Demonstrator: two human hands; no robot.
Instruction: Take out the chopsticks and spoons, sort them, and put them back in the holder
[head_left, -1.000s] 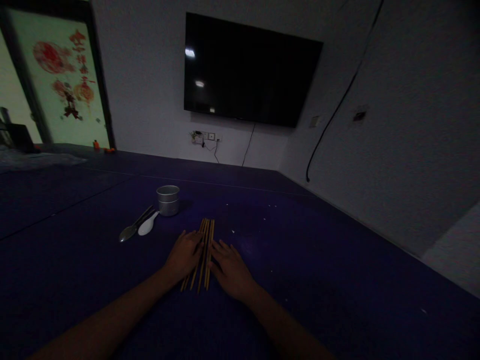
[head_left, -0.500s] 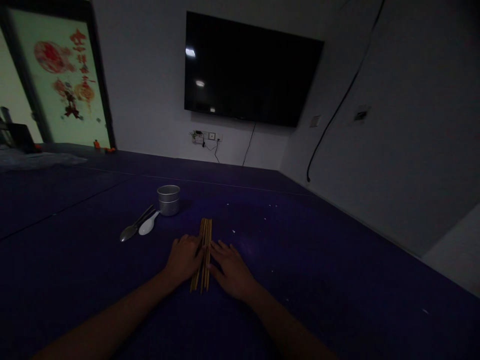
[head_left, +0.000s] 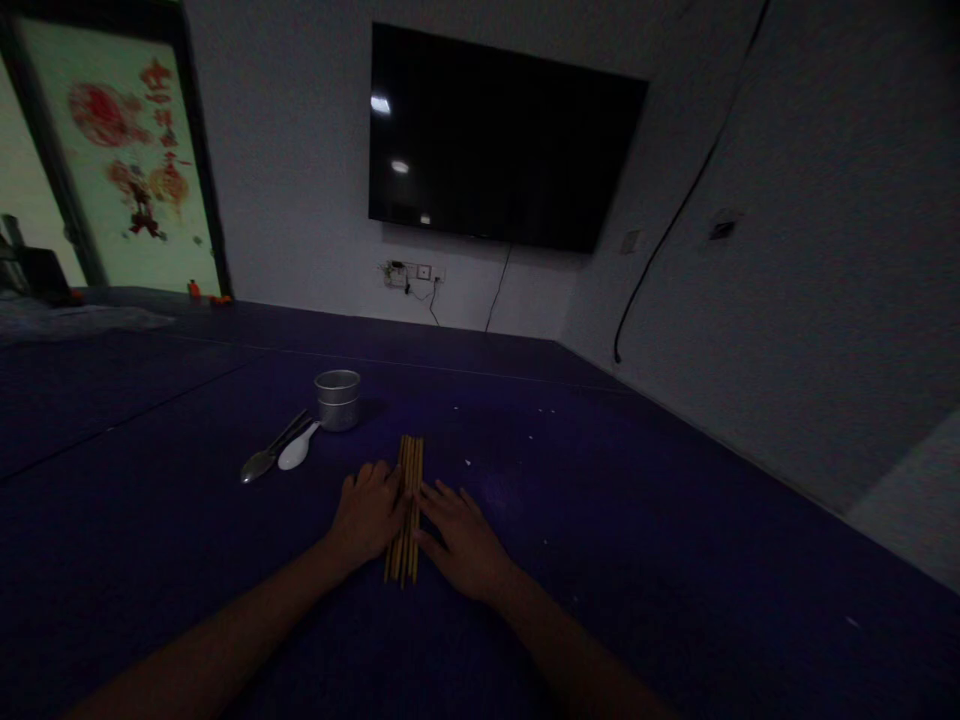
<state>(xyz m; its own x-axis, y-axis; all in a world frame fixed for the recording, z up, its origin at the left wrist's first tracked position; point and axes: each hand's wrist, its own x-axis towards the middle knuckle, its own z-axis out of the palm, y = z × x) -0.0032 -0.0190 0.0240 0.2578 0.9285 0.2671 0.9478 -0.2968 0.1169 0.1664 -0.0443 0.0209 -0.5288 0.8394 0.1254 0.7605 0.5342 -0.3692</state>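
Note:
A bundle of thin wooden chopsticks (head_left: 410, 462) lies on the dark blue surface, pointing away from me. Their far ends are nearly level, while the near ends fan out slightly. My left hand (head_left: 369, 515) grips the bundle from the left, its fingers curled and its thumb across the sticks. On the other side my right hand (head_left: 463, 535) rests with fingers spread, the fingertips touching the bundle's right edge. Beyond my left hand stand a silver metal cup (head_left: 337, 402), a white spoon (head_left: 298, 448) and a metal spoon (head_left: 260, 464) with its handle toward the cup.
Small white bits (head_left: 468, 462) are scattered on the blue surface to the right. A black cable (head_left: 660, 245) hangs down the right wall. Clear plastic sheeting (head_left: 90, 318) lies at the far left. A television (head_left: 502, 140) hangs on the back wall.
The near ends of the chopsticks have drawn slightly closer together on the left side. Both hands stay at almost the same spot, and the cup and spoons have not moved.

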